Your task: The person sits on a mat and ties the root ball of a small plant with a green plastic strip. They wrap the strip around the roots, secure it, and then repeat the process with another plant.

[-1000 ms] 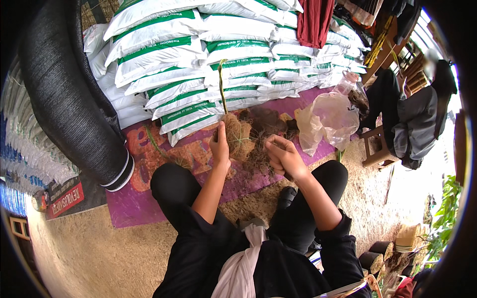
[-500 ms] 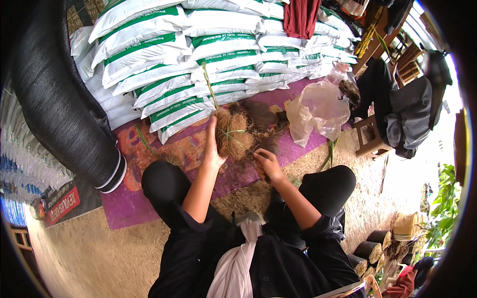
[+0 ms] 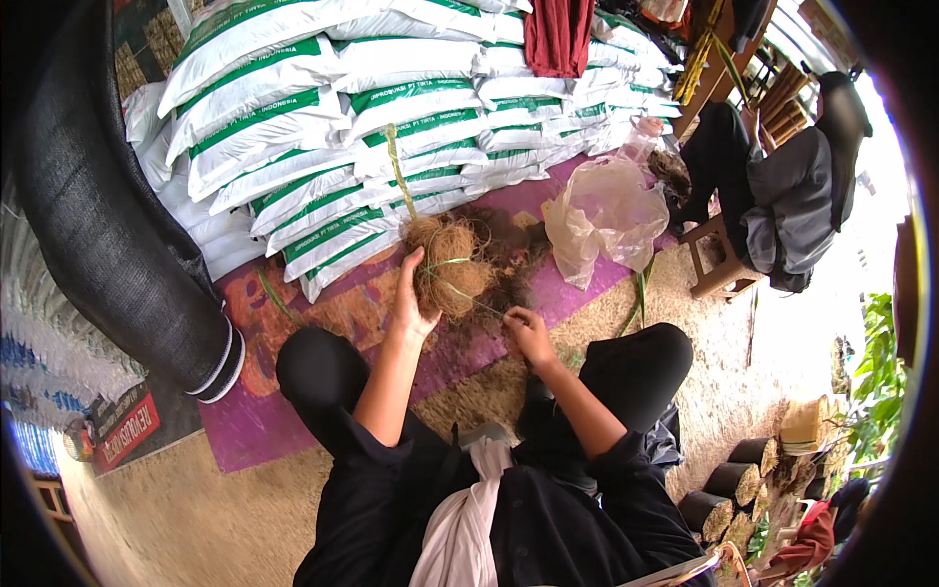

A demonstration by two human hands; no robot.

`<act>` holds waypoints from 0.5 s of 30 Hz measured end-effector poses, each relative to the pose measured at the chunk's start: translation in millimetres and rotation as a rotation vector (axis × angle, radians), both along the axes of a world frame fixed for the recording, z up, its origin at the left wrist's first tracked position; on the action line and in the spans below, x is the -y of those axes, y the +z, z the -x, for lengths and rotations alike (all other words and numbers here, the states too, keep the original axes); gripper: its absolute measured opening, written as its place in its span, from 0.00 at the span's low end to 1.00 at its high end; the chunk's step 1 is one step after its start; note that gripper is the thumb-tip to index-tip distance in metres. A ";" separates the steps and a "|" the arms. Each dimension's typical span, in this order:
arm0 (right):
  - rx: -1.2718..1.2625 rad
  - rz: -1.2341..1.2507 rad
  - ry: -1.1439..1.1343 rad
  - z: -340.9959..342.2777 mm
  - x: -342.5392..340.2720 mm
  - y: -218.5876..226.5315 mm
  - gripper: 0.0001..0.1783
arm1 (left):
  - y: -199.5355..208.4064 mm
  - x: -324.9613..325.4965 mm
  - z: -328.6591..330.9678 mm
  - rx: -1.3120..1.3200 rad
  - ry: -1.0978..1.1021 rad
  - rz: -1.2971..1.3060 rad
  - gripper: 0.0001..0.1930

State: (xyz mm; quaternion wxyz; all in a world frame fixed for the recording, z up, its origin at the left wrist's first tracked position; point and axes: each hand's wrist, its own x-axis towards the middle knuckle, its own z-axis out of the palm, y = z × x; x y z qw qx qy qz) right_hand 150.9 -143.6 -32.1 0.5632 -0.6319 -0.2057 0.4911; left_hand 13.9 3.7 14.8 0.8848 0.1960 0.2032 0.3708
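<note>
A brown ball of coconut fibre [image 3: 460, 281] rests in my left hand [image 3: 412, 305], whose fingers curl round its left side and underside. Pale green string [image 3: 452, 261] crosses the ball's surface. From its top rises a thin yellowish-green plant stem [image 3: 396, 171], leaning up toward the stacked sacks. My right hand [image 3: 529, 337], a little to the right and below, is closed in a pinch on the free end of the string, which runs straight from the ball to the fingertips. Loose fibre and dark soil [image 3: 509, 235] lie behind the ball.
A purple printed sheet [image 3: 235, 430] covers the floor before me. White and green sacks [image 3: 411, 54] are stacked behind it. A clear plastic bag [image 3: 606, 215] stands at right, near a seated person [image 3: 792, 196] on a wooden stool [image 3: 714, 264]. A black mesh roll [image 3: 108, 186] leans at left.
The ball has turned in my left hand, and its string crossing faces another way. My right hand has drawn farther from the ball, with a longer stretch of string showing. The view has shifted slightly.
</note>
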 end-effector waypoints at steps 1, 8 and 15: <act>0.008 -0.012 0.025 -4.7 -5.9 -2.3 0.05 | -0.2 1.6 0.3 0.007 -0.004 0.006 0.25; 0.349 -0.183 0.206 -8.6 -44.9 -44.4 0.12 | 8.4 23.6 4.8 0.067 -0.074 0.027 0.25; 0.618 -0.463 0.456 -24.6 -81.4 0.7 0.23 | 1.1 32.6 24.2 -0.062 -0.124 0.000 0.24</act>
